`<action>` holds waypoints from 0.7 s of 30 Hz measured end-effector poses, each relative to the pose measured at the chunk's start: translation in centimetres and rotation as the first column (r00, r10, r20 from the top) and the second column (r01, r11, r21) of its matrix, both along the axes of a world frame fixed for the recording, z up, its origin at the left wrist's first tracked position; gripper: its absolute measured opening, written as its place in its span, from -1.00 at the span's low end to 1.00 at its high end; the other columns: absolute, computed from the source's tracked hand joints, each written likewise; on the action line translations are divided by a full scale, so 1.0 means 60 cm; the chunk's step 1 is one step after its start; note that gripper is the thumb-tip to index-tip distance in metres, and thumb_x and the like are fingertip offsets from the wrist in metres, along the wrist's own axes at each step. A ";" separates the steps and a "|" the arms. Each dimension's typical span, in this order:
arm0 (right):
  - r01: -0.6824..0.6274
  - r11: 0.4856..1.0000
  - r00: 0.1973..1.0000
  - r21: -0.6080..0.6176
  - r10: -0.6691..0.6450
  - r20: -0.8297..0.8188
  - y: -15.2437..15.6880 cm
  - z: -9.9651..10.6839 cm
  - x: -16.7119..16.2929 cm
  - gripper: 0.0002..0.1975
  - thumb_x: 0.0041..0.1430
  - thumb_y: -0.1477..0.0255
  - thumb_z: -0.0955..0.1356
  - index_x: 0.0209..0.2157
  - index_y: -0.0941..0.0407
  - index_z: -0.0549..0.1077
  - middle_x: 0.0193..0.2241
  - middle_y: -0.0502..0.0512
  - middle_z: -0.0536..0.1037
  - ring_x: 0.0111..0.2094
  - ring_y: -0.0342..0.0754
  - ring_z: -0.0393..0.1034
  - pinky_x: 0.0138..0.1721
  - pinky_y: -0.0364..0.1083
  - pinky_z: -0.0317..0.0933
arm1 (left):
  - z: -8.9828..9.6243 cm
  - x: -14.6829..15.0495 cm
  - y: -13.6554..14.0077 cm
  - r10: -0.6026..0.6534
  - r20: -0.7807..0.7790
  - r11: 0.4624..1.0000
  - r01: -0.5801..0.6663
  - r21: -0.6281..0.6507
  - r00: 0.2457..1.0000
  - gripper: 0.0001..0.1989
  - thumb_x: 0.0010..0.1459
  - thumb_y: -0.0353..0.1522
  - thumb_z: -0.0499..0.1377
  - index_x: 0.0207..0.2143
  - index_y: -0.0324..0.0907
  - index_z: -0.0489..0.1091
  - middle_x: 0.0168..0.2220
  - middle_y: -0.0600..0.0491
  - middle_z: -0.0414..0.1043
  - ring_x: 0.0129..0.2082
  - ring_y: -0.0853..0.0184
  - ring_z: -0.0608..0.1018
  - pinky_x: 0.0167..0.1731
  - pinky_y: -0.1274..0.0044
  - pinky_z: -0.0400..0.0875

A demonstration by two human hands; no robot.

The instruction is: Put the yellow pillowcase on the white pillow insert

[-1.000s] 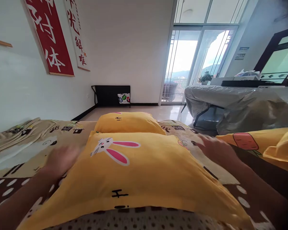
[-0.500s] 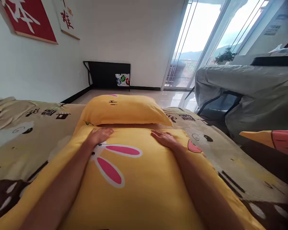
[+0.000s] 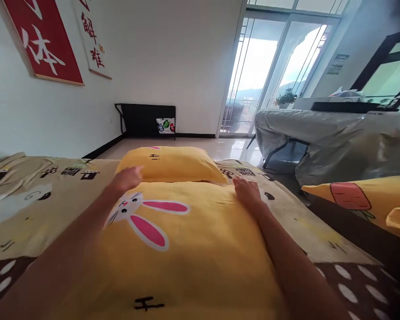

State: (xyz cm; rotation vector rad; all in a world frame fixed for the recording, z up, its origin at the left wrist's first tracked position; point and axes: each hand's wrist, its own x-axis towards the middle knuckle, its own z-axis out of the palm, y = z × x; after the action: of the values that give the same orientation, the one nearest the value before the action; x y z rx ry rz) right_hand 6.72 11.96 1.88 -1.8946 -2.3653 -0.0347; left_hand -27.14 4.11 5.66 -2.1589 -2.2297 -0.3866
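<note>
A yellow pillow (image 3: pixel 200 231) with a white rabbit print and pink ears lies before me, taking up the lower middle of the head view. At its far left corner is my left hand (image 3: pixel 128 178), slightly blurred, fingers closed on the edge; the corner itself is hidden under it. My right hand (image 3: pixel 247 191) has its fingers curled around the far right corner of the same pillow. Just beyond lies a second yellow pillow (image 3: pixel 173 164), apart from both hands.
Beneath the pillows spreads a beige and brown patterned blanket (image 3: pixel 76 186). Another yellow cloth item with a carrot print (image 3: pixel 350 196) is at the right. Behind it stands a plastic-covered table (image 3: pixel 336 133). A black panel (image 3: pixel 143 120) leans by the back wall, near the glass door (image 3: pixel 253 75).
My hands have gone from lying flat on the pillow to closing at its far corners, moving outward. The view has tilted up, and the pillow's rabbit face now shows.
</note>
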 end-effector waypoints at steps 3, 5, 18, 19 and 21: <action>-0.291 0.956 0.957 0.045 0.292 -0.004 -0.097 0.005 -0.083 -0.62 0.28 0.45 0.12 0.02 0.10 0.39 0.21 0.14 0.24 0.14 0.02 0.21 0.17 -0.01 -0.02 | 0.022 0.126 -0.028 -0.083 -0.046 0.996 0.083 -0.018 0.995 -0.43 0.18 -0.43 -0.18 0.25 -0.34 0.07 0.27 -0.15 0.09 0.22 0.15 0.25 0.17 0.30 0.11; -0.453 0.875 0.886 0.170 0.464 -0.030 -0.147 -0.025 -0.116 -0.56 0.31 0.44 0.09 0.16 0.11 0.27 0.23 0.12 0.20 0.24 0.01 0.06 0.24 0.02 -0.14 | -0.013 0.173 -0.056 -0.196 -0.052 0.976 0.189 -0.103 0.979 -0.46 0.19 -0.41 -0.12 0.23 -0.26 0.13 0.26 -0.06 0.11 0.24 0.23 0.22 0.21 0.35 0.07; -0.271 0.880 0.946 0.390 0.317 -0.059 -0.138 -0.256 0.166 -0.41 0.34 0.27 0.02 0.34 0.08 -0.22 0.32 0.13 -0.06 0.32 0.03 -0.19 0.24 0.16 -0.08 | -0.302 -0.139 -0.311 0.216 -0.024 0.971 -0.212 0.114 0.976 -0.33 0.28 -0.12 -0.34 0.34 -0.27 -0.26 0.35 -0.08 -0.20 0.33 0.20 -0.04 0.26 0.27 -0.03; -0.260 0.884 0.948 0.389 0.310 -0.071 -0.143 -0.268 0.191 -0.40 0.34 0.27 0.01 0.34 0.09 -0.24 0.32 0.14 -0.05 0.32 0.03 -0.16 0.23 0.14 -0.04 | -0.309 -0.148 -0.326 0.231 0.005 0.970 -0.231 0.082 0.973 -0.32 0.28 -0.12 -0.35 0.34 -0.31 -0.27 0.35 -0.12 -0.18 0.32 0.20 0.02 0.24 0.30 0.02; -0.232 0.896 0.956 0.379 0.282 -0.082 -0.159 -0.293 0.242 -0.39 0.34 0.26 0.01 0.34 0.11 -0.24 0.30 0.15 0.04 0.28 0.01 -0.02 0.19 0.08 0.07 | -0.321 -0.164 -0.358 0.258 0.007 0.965 -0.258 0.036 0.966 -0.32 0.27 -0.15 -0.34 0.34 -0.34 -0.27 0.32 -0.15 -0.10 0.27 0.20 0.17 0.20 0.32 0.13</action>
State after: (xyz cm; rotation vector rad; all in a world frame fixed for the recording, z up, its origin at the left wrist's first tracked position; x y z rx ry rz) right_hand 21.23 2.43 -15.68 -1.3628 -2.3003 -0.2939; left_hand -36.96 -17.34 -13.59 -1.8172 -2.4413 -0.4158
